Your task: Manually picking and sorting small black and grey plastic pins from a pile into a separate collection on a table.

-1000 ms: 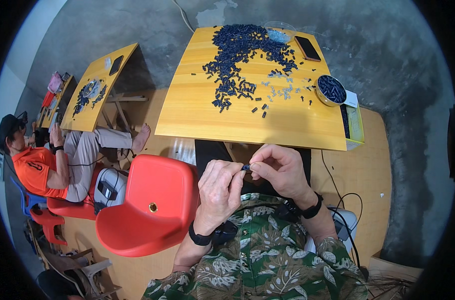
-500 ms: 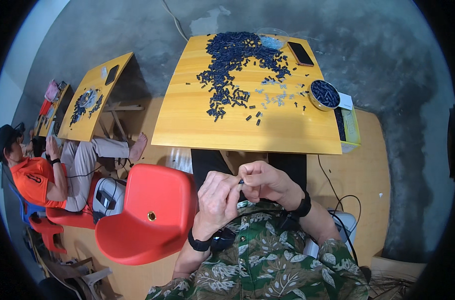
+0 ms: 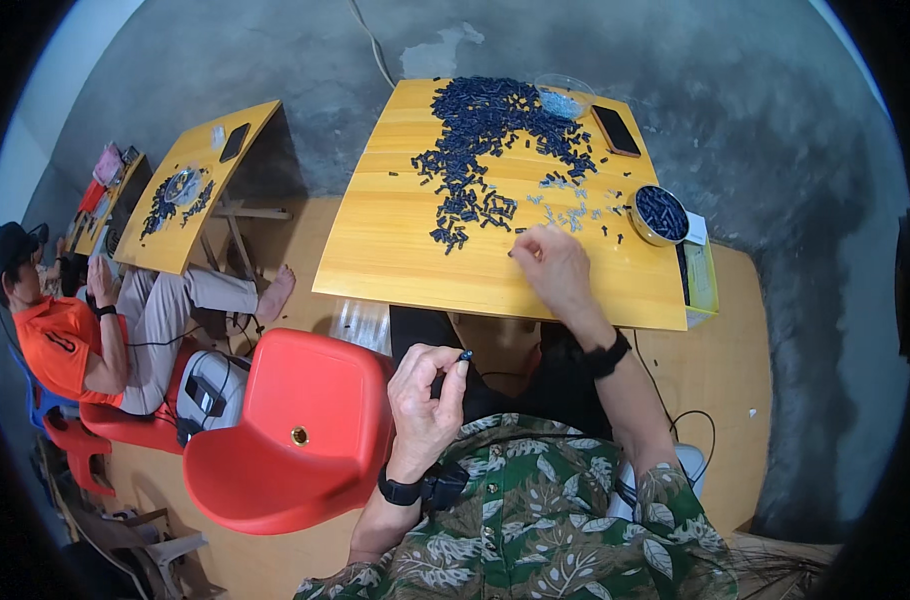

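Note:
My left hand (image 3: 422, 400), raised in front of my shirt, pinches a small dark cylindrical piece (image 3: 465, 356) between thumb and forefinger. Over the front part of the yellow table, my right hand (image 3: 555, 270) has its fingertips pressed together low at the tabletop. A dark speck shows at those fingertips; whether it is gripped or only touched is unclear. Beyond the right hand lies a large spread of small dark cylindrical pieces (image 3: 475, 130). Small clear pieces (image 3: 572, 217) are scattered nearer the hand.
A bowl of dark pieces (image 3: 661, 214) stands at the table's right edge, beside a yellow box (image 3: 703, 280). A clear dish (image 3: 563, 98) and a phone (image 3: 616, 131) sit at the back right. A red chair (image 3: 315, 410) is at left, with a person in orange (image 3: 65, 345) beyond.
My hands have come apart. The right has reached forward onto the table, while the left stays near my body with the small dark piece. The view has shifted slightly.

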A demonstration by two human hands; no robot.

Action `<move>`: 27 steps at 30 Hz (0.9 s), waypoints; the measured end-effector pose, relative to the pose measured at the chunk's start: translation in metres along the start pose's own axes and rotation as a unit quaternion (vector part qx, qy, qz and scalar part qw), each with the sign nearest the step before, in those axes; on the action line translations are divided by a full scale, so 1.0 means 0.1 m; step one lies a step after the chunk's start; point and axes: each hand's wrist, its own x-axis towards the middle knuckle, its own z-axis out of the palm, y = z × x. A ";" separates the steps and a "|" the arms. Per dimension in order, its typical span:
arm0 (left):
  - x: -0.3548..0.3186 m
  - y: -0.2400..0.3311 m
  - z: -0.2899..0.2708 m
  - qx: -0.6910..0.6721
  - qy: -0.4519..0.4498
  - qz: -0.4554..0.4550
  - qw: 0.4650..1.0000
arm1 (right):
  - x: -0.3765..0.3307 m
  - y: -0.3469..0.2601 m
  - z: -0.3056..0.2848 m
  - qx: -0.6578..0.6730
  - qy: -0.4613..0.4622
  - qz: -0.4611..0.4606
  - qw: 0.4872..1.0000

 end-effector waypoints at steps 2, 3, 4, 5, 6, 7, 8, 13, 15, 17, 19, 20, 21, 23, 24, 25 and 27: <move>0.00 -0.02 0.00 -0.009 0.002 -0.001 1.000 | 0.19 0.16 0.07 -0.063 0.051 0.008 0.997; 0.00 -0.03 0.00 -0.010 0.001 -0.002 1.000 | 0.24 0.19 0.10 -0.065 0.051 0.008 0.997; 0.00 -0.05 0.00 -0.014 0.003 0.000 1.000 | 0.29 0.20 0.13 -0.084 0.038 0.013 0.996; -0.01 -0.06 0.01 -0.018 0.004 0.001 1.000 | 0.33 0.21 0.16 -0.103 0.024 0.018 0.994; -0.01 -0.06 0.01 -0.019 0.003 0.000 1.000 | 0.37 0.22 0.18 -0.104 0.023 0.019 0.994; 0.00 -0.06 0.00 -0.017 0.003 0.002 1.000 | 0.41 0.22 0.22 -0.122 0.007 0.022 0.992; 0.00 -0.06 0.00 -0.014 0.002 0.004 1.000 | 0.44 0.23 0.25 -0.139 -0.009 0.026 0.990; 0.00 -0.04 0.00 -0.008 -0.003 0.005 1.000 | 0.51 0.28 0.37 -0.196 -0.018 0.024 0.980; 0.00 -0.03 0.01 -0.007 -0.007 0.004 1.000 | 0.52 0.30 0.38 -0.207 -0.015 0.024 0.978; 0.01 -0.01 0.02 -0.012 -0.009 0.011 1.000 | 0.52 0.33 0.40 -0.201 0.026 -0.003 0.979; 0.02 0.00 0.02 -0.004 -0.013 0.010 1.000 | 0.47 0.28 0.35 -0.128 0.036 0.009 0.991; 0.00 0.00 0.01 0.002 -0.015 0.006 1.000 | 0.40 0.17 0.27 -0.056 0.043 0.019 0.997; -0.01 0.00 0.01 0.005 -0.016 0.002 1.000 | 0.29 0.06 0.15 -0.054 0.039 0.021 0.998; -0.01 -0.01 0.01 -0.010 -0.008 0.008 1.000 | -0.03 -0.25 -0.19 0.321 -0.120 0.072 0.937; -0.02 -0.01 0.02 -0.006 -0.007 0.004 1.000 | -0.21 -0.40 -0.31 0.389 -0.158 0.089 0.903; 0.00 0.02 0.04 -0.013 -0.014 0.010 1.000 | -0.39 -0.53 -0.46 0.450 -0.183 0.108 0.867; 0.01 0.06 0.05 -0.010 -0.016 0.014 1.000 | -0.62 -0.60 -0.59 0.458 -0.216 0.119 0.854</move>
